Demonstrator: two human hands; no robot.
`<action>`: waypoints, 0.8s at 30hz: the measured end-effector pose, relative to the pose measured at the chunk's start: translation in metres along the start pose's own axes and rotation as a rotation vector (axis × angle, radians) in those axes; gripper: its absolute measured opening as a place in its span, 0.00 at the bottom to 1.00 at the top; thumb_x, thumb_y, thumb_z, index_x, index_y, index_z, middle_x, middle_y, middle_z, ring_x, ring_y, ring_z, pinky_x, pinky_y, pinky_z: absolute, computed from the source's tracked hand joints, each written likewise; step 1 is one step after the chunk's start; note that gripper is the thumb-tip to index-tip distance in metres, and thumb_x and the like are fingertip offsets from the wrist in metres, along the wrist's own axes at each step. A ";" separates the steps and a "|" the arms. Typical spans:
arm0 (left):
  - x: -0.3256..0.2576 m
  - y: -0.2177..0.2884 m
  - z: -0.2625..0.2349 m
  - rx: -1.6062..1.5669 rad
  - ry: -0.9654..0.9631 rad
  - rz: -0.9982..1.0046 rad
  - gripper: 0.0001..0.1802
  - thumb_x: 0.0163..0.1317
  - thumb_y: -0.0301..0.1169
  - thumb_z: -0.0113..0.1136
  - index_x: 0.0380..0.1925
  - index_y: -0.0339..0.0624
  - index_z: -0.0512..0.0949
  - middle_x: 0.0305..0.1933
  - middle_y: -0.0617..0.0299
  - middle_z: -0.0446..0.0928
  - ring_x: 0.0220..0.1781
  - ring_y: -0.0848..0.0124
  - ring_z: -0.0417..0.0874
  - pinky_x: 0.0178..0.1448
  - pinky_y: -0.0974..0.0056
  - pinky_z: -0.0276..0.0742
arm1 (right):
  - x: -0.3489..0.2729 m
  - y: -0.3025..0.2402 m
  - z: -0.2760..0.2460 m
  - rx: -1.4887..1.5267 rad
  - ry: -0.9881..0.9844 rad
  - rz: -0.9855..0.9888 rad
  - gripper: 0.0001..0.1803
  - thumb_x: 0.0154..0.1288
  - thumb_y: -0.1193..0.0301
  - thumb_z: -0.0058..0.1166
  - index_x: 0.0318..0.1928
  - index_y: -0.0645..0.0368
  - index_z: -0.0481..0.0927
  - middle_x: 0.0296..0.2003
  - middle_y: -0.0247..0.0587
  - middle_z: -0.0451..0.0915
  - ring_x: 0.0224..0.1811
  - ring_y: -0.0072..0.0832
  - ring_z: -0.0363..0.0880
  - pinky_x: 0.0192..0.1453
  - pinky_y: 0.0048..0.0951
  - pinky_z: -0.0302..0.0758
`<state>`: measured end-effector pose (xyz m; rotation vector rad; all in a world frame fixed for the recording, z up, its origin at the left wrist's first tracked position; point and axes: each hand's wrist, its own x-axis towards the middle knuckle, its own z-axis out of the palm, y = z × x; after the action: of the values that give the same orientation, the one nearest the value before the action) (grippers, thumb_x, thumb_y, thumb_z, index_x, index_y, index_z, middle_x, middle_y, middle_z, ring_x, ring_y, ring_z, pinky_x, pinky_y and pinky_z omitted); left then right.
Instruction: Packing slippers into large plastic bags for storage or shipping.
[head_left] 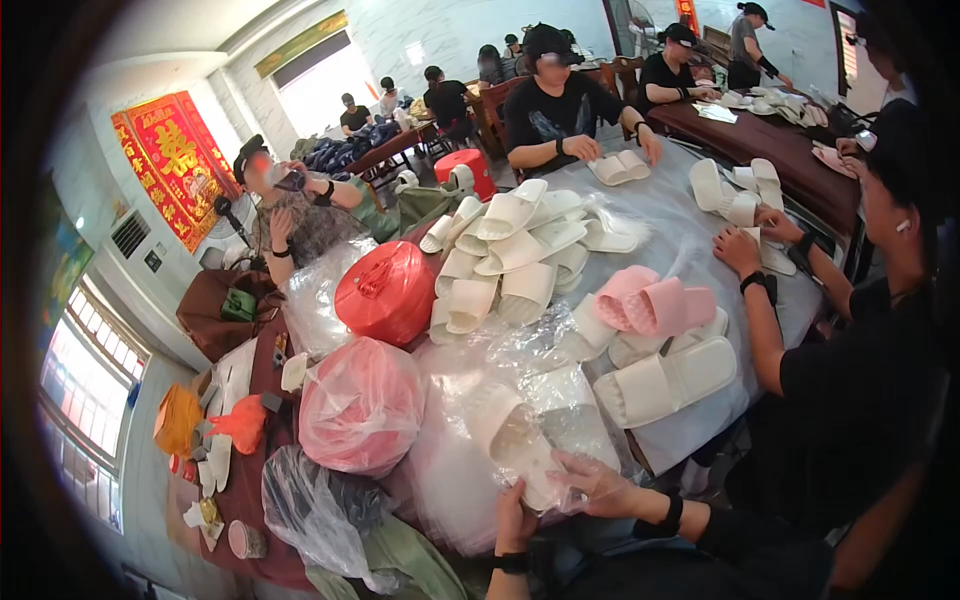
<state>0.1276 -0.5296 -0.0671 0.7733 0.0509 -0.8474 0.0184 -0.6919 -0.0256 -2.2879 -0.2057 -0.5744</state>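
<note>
A white slide slipper (510,435) lies heel toward me at the near edge of the table, on or inside clear plastic film. My left hand (514,518) is closed at its heel from the left. From the right, my right hand (597,484) pinches the slipper's heel edge and the film beside it. Another white slipper (565,395) rests under shiny film just beyond. To the right lie a pair of white slippers (668,380) and, farther back, a pair of pink slippers (655,303).
A heap of white slippers (520,250) fills the table's middle. On the left stand a red roll of plastic twine (386,295) and a pink roll (362,405) wrapped in film. Co-workers handle slippers opposite (618,168) and at my right (775,245).
</note>
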 end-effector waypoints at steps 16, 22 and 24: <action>-0.001 -0.006 -0.009 0.101 -0.055 0.073 0.28 0.61 0.25 0.51 0.63 0.37 0.60 0.61 0.53 0.69 0.60 0.58 0.73 0.62 0.52 0.70 | 0.010 0.004 0.022 0.000 0.154 0.101 0.28 0.54 0.63 0.61 0.56 0.54 0.74 0.62 0.57 0.65 0.60 0.52 0.68 0.62 0.46 0.65; 0.001 -0.004 -0.009 0.033 -0.081 0.052 0.32 0.56 0.20 0.58 0.62 0.41 0.61 0.59 0.56 0.70 0.58 0.60 0.74 0.59 0.55 0.73 | 0.016 -0.005 0.015 -0.059 0.139 0.072 0.27 0.56 0.62 0.59 0.55 0.58 0.74 0.58 0.57 0.70 0.60 0.50 0.69 0.64 0.47 0.62; 0.002 -0.009 -0.031 0.039 -0.082 0.024 0.32 0.56 0.21 0.58 0.62 0.42 0.61 0.59 0.56 0.70 0.58 0.61 0.74 0.58 0.56 0.73 | 0.018 -0.007 0.014 -0.125 0.154 0.055 0.26 0.57 0.63 0.58 0.55 0.59 0.73 0.57 0.59 0.71 0.57 0.50 0.71 0.63 0.49 0.62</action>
<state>0.1305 -0.5152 -0.0956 0.7739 -0.0478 -0.8590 0.0372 -0.6770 -0.0214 -2.3477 -0.0324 -0.7494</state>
